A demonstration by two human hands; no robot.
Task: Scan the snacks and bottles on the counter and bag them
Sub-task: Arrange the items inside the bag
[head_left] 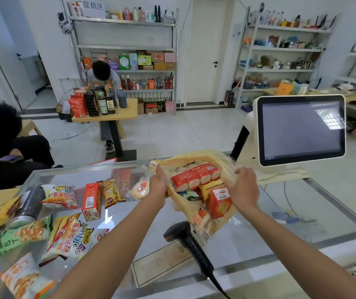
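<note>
— What have the hands got?
— Both are on one thing. The left grip (157, 184) has its fingers curled round one edge of the yellow bag (215, 157), and the right grip (245, 188) pinches the opposite edge. The mouth is held wide between them, and the bag sits on the counter (142, 229).
— And inside?
— Right between the two grips, a red-wrapped pack of small bottles (194, 176) lies on top. Close under the right grip there's an orange carton (219, 202) with a yellow packet (210, 187) beside it. There's more lower down, but I can't make it out through the plastic.
— The scanner?
— The black scanner (185, 236) is on the counter just this side of the bag, below both grips.
— What's not bagged?
— It's all out on the left grip's side. A white packet (140, 188) is just beside that grip, then comes a brown-and-yellow snack bag (110, 193), then a red carton (91, 200) standing upright. A dark bottle (30, 201) lies on its side farthest out. More snack bags are strewn nearer the person.
— And the till?
— The screen (302, 130) stands beyond the right grip, on its outer side.
</note>
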